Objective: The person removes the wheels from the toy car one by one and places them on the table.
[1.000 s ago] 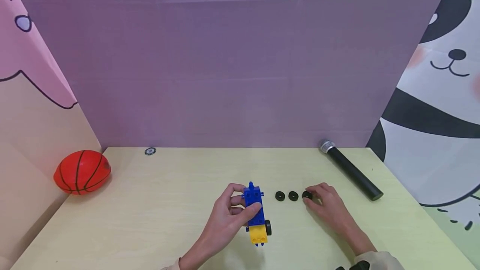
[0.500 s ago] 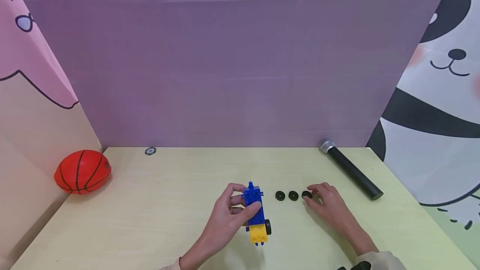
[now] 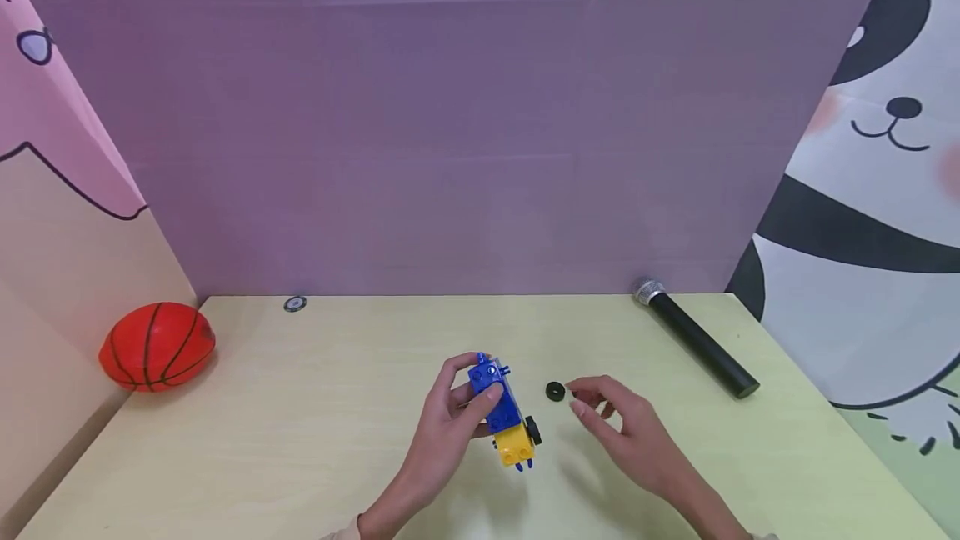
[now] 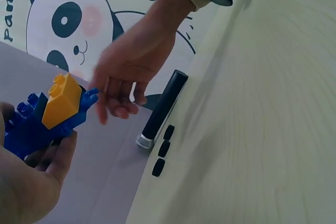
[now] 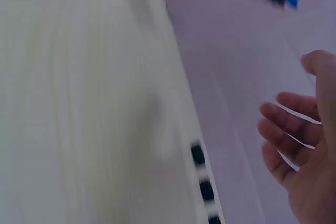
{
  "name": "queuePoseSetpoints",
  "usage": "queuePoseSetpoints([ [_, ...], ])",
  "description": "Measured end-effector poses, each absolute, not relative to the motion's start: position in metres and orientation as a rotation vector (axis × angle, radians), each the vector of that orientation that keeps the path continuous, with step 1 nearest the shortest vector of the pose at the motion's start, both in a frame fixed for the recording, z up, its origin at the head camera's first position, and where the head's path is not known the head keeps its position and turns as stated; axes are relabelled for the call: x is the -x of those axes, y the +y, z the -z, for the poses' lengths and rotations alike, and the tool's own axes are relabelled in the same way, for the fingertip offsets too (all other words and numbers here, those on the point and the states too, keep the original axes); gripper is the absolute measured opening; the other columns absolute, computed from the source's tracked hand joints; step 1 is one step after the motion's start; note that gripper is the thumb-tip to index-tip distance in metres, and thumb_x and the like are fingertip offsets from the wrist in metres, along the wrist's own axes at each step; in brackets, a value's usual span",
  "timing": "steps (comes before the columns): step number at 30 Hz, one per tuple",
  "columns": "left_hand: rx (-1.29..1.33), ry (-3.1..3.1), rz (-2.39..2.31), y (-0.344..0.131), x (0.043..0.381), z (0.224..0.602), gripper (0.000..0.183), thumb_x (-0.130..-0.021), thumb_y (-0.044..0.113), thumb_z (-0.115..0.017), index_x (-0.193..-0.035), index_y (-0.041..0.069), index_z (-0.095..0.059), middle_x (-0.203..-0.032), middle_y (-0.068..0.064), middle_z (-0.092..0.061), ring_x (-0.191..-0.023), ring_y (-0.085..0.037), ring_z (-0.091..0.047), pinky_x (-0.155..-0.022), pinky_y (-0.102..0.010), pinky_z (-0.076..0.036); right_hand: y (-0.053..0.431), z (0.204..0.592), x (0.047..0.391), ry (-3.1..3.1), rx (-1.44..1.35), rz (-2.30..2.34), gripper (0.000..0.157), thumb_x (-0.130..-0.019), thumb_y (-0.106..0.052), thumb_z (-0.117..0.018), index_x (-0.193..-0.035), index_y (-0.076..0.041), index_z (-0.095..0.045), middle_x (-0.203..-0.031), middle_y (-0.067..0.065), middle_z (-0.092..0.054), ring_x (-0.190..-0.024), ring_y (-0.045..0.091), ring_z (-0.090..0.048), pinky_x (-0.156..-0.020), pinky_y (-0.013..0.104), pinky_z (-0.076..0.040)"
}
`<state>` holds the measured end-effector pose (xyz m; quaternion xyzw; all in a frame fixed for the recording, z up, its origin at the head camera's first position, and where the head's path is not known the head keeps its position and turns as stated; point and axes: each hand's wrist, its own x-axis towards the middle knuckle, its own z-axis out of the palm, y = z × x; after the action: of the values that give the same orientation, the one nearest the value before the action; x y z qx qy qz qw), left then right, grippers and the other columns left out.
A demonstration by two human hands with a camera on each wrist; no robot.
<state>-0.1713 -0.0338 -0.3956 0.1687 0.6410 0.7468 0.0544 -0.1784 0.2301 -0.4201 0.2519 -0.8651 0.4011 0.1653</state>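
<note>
My left hand (image 3: 438,448) holds a blue and yellow toy-brick car (image 3: 504,417) above the table, thumb across its top. One black wheel (image 3: 533,430) is fitted on the car's right side near the yellow brick (image 3: 515,444). My right hand (image 3: 633,432) hovers to the right of the car, fingers loosely bent, with nothing seen between them. A loose black wheel (image 3: 555,391) lies just left of its fingertips in the head view. Three loose wheels (image 4: 164,148) show in a row on the table in the left wrist view; the right hand hides two from the head camera.
A black microphone (image 3: 701,344) lies at the table's back right. On the left side sits a red ball with black lines (image 3: 157,347). A small round disc (image 3: 296,303) is by the back edge, where a purple backdrop (image 3: 465,148) rises.
My right hand has left the rightmost loose wheel and moved left, toward the car. The left hand has raised and tilted the car slightly. The head view has shifted a little.
</note>
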Motion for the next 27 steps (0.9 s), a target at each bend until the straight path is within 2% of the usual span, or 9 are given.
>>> queuePoseSetpoints([
  [6, -0.548, 1.943, -2.252, -0.033, 0.173, 0.397, 0.056, -0.109, 0.029, -0.055, -0.158, 0.011, -0.034, -0.132, -0.019, -0.065, -0.112, -0.029, -0.066, -0.093, -0.033, -0.054, 0.186, 0.411, 0.154, -2.469, -0.856, -1.698, 0.02, -0.109, -0.01, -0.052, -0.124, -0.001, -0.063, -0.106, 0.009, -0.072, -0.091, 0.02, -0.069, -0.083, 0.032, -0.058],
  [8, -0.545, 1.945, -2.249, -0.033, 0.173, 0.398, 0.057, -0.109, 0.029, -0.057, -0.158, 0.012, -0.033, -0.128, -0.018, -0.067, -0.111, -0.029, -0.067, -0.095, -0.032, -0.053, 0.175, 0.412, 0.149, -2.471, -0.819, -1.859, 0.021, -0.11, -0.012, -0.052, -0.124, 0.002, -0.06, -0.11, 0.012, -0.071, -0.094, 0.02, -0.069, -0.086, 0.031, -0.058],
  [11, -0.522, 1.939, -2.229, -0.032, 0.171, 0.399, 0.06, -0.107, 0.031, -0.06, -0.156, 0.009, -0.033, -0.127, -0.018, -0.067, -0.114, -0.03, -0.067, -0.101, -0.038, -0.052, 0.166, 0.414, 0.145, -2.479, -0.645, -1.993, 0.027, -0.109, -0.017, -0.055, -0.126, 0.004, -0.06, -0.113, 0.014, -0.069, -0.097, 0.019, -0.067, -0.088, 0.028, -0.056],
  [15, -0.497, 1.992, -2.117, -0.032, 0.17, 0.396, 0.068, -0.103, 0.036, -0.066, -0.154, 0.004, -0.035, -0.132, -0.015, -0.064, -0.12, -0.031, -0.063, -0.104, -0.047, -0.05, 0.162, 0.416, 0.142, -2.479, -0.445, -1.962, 0.031, -0.107, -0.021, -0.061, -0.125, 0.003, -0.064, -0.111, 0.012, -0.071, -0.094, 0.02, -0.068, -0.088, 0.026, -0.055],
  [19, -0.529, 2.052, -2.002, -0.035, 0.17, 0.393, 0.074, -0.1, 0.036, -0.07, -0.158, 0.008, -0.033, -0.13, -0.013, -0.063, -0.117, -0.029, -0.063, -0.102, -0.049, -0.05, 0.163, 0.42, 0.14, -2.504, -0.489, -1.841, 0.027, -0.105, -0.02, -0.063, -0.122, 0.0, -0.068, -0.104, 0.005, -0.074, -0.09, 0.022, -0.07, -0.087, 0.027, -0.056],
  [23, -0.578, 2.067, -1.956, -0.037, 0.17, 0.394, 0.073, -0.101, 0.036, -0.069, -0.16, 0.012, -0.032, -0.125, -0.011, -0.065, -0.112, -0.026, -0.067, -0.098, -0.043, -0.054, 0.165, 0.424, 0.139, -2.484, -0.634, -1.752, 0.019, -0.105, -0.015, -0.063, -0.118, -0.002, -0.068, -0.1, 0.0, -0.074, -0.088, 0.019, -0.069, -0.083, 0.029, -0.057],
  [27, -0.597, 2.094, -1.938, -0.036, 0.169, 0.399, 0.07, -0.102, 0.038, -0.067, -0.158, 0.011, -0.034, -0.118, -0.008, -0.065, -0.104, -0.022, -0.068, -0.088, -0.034, -0.057, 0.165, 0.427, 0.138, -2.441, -0.754, -1.63, 0.012, -0.101, -0.007, -0.066, -0.113, -0.008, -0.068, -0.096, -0.005, -0.072, -0.081, 0.013, -0.065, -0.076, 0.029, -0.057],
])
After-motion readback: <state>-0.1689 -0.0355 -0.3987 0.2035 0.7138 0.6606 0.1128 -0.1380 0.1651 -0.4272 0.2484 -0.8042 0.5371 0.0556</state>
